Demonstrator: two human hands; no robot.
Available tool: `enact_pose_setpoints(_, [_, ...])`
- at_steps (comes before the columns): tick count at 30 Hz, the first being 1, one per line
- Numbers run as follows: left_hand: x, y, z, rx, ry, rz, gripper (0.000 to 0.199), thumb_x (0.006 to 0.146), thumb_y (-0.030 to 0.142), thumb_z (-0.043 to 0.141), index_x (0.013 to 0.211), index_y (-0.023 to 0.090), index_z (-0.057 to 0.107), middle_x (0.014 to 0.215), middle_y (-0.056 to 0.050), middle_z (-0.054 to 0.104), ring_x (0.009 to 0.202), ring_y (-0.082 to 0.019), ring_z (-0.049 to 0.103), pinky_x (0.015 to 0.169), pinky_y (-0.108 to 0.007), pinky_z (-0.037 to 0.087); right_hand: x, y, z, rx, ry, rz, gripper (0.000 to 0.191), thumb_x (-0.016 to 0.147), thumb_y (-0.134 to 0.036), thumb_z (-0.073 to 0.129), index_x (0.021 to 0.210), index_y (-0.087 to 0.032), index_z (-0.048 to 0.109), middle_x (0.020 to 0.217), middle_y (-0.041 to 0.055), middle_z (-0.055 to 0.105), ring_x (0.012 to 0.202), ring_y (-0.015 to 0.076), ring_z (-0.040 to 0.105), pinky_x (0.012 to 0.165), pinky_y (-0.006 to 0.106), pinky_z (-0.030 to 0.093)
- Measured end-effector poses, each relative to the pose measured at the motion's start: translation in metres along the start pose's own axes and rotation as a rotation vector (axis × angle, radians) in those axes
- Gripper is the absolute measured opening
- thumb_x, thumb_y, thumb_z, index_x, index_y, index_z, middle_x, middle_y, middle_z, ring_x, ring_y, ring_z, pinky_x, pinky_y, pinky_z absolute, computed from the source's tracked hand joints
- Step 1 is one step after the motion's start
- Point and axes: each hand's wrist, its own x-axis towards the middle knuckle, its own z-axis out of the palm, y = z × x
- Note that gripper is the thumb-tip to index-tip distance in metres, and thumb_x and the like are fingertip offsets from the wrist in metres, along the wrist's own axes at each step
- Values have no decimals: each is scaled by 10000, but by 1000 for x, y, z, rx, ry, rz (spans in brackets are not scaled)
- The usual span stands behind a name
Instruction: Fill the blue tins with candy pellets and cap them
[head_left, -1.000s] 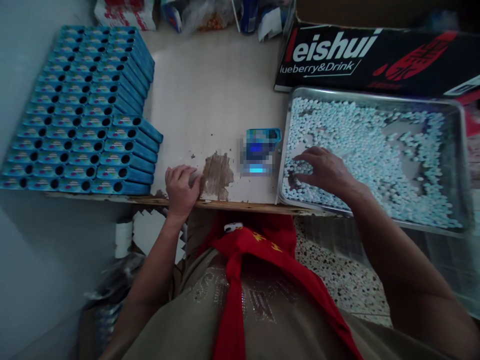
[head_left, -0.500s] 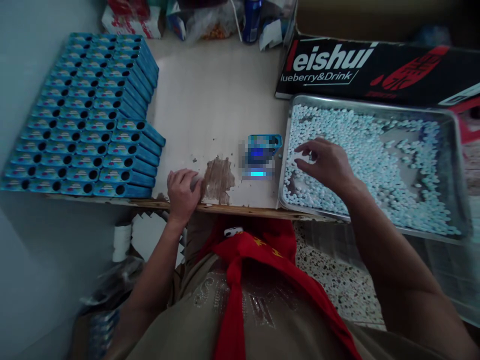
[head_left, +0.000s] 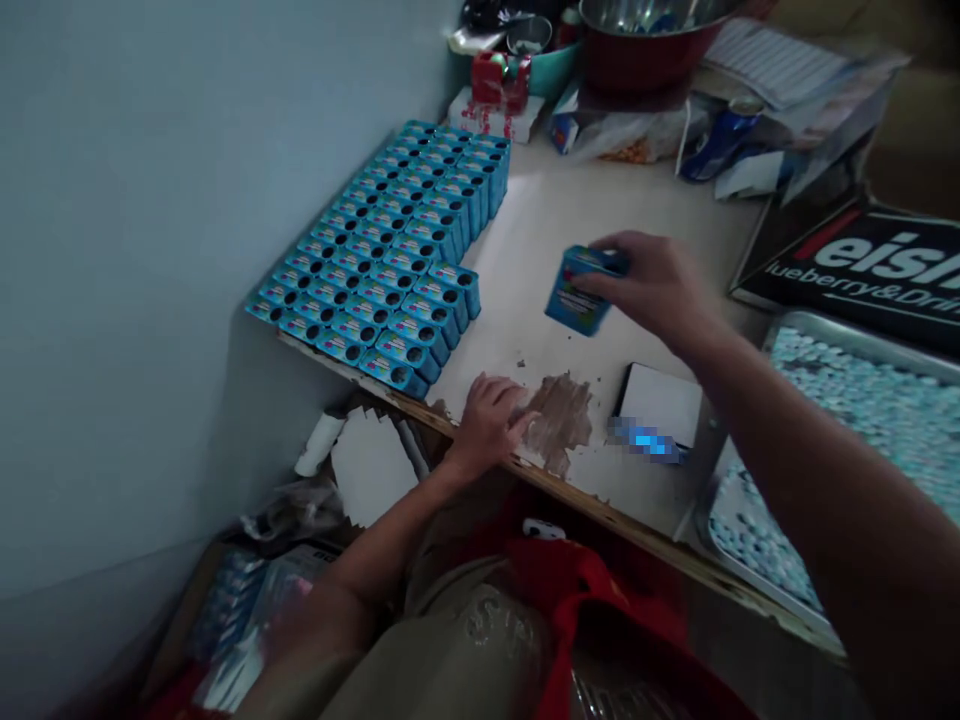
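Note:
My right hand (head_left: pixel 660 290) grips a small blue container (head_left: pixel 579 300) between thumb and fingers, tilted and held above the tabletop. Resting on the table's front edge is my left hand (head_left: pixel 489 420), fingers loosely bent, thumb apart, holding nothing. Below the held container lies a small flat scale (head_left: pixel 660 400) with a pale platform and a blurred, blue-lit display. To the left stand rows of matching blue containers (head_left: pixel 375 260), packed close together, each with a dark round opening on top. A metal tray (head_left: pixel 806 325) at the right holds many small pale-blue and white tablets (head_left: pixel 862 420), partly covered by my right forearm.
A black printed carton (head_left: pixel 862 255) stands behind the tray. Along the back are a blue can (head_left: pixel 724 140), a plastic bag (head_left: pixel 637 130), a large red-sided bowl (head_left: pixel 652 50) and a red tape dispenser (head_left: pixel 501 85). A wall (head_left: pixel 150 250) borders the left side.
My right hand has left the tray and moved left, and now holds the blue container that was on the scale. The view has turned to the left. My left hand stays at the table edge.

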Motion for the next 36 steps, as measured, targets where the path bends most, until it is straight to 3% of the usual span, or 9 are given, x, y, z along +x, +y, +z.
enact_pose_setpoints(5, [-4, 3, -3, -64, -23, -1, 267, 1064, 259, 916, 1294, 229, 784, 1309, -117, 843, 1341, -314, 790, 1372, -613, 553, 88, -55, 82, 25, 58, -88, 464, 978, -374, 809, 1417, -229, 851, 1250, 135, 885, 1144, 377, 800, 1004, 495, 635])
enact_pose_setpoints(9, [-5, 5, -1, -87, 20, -4, 260, 1066, 263, 917, 1285, 224, 781, 1279, -114, 843, 1321, -313, 794, 1357, -587, 569, 113, -75, 126, 127, -21, -164, 452, 984, -365, 798, 1405, -208, 848, 1281, 142, 874, 1168, 363, 794, 1080, 517, 627])
enact_pose_setpoints(13, [-5, 1, 0, -85, 40, -19, 245, 1076, 247, 898, 1294, 221, 789, 1290, -121, 847, 1317, -315, 793, 1353, -583, 565, 112, -83, 129, 308, -123, -142, 350, 1114, -401, 712, 1350, -180, 848, 1206, 128, 867, 1142, 313, 813, 1078, 476, 638])
enact_pose_setpoints(16, [-4, -4, -2, -86, 3, -24, 197, 1084, 225, 872, 1267, 233, 800, 1296, -121, 852, 1318, -314, 790, 1351, -576, 550, 101, -66, 101, 461, -109, -16, 326, 1199, -451, 650, 1286, -195, 832, 1172, 109, 860, 1061, 269, 830, 947, 402, 662])
enact_pose_setpoints(20, [5, -13, 2, -96, 47, -10, 155, 1112, 223, 803, 1266, 239, 808, 1304, -116, 858, 1298, -320, 782, 1356, -586, 512, 45, -3, 25, 366, -65, 73, 200, 1164, -375, 717, 1087, -231, 831, 1014, 60, 854, 926, 229, 799, 864, 355, 643])
enact_pose_setpoints(25, [14, -16, 5, -105, 18, 40, 136, 1120, 278, 777, 1244, 252, 827, 1282, -117, 860, 1259, -339, 779, 1352, -589, 491, -120, 29, -39, -102, -6, 172, 302, 1153, -379, 696, 1277, -190, 897, 1026, 106, 882, 929, 271, 801, 873, 385, 605])
enact_pose_setpoints(28, [14, -15, 4, -93, 5, 39, 144, 1119, 295, 770, 1237, 243, 835, 1280, -126, 856, 1255, -345, 782, 1353, -578, 484, -205, 14, -29, -263, -213, 252, 442, 1210, -323, 586, 1538, -190, 850, 1198, 158, 911, 1006, 319, 859, 856, 401, 611])
enact_pose_setpoints(30, [15, -15, 3, -78, 8, 24, 151, 1124, 311, 759, 1229, 235, 836, 1278, -134, 856, 1264, -353, 783, 1358, -581, 477, -234, 0, -12, -324, -346, 280, 500, 1229, -285, 546, 1661, -183, 778, 1294, 184, 901, 1082, 338, 871, 878, 405, 623])
enact_pose_setpoints(36, [17, -18, 4, -52, 12, 1, 169, 1125, 354, 741, 1200, 228, 825, 1260, -147, 860, 1265, -370, 783, 1365, -596, 465, -232, -17, 15, -369, -468, 302, 574, 1262, -263, 479, 1803, -160, 639, 1360, 224, 866, 1182, 343, 841, 987, 416, 611])
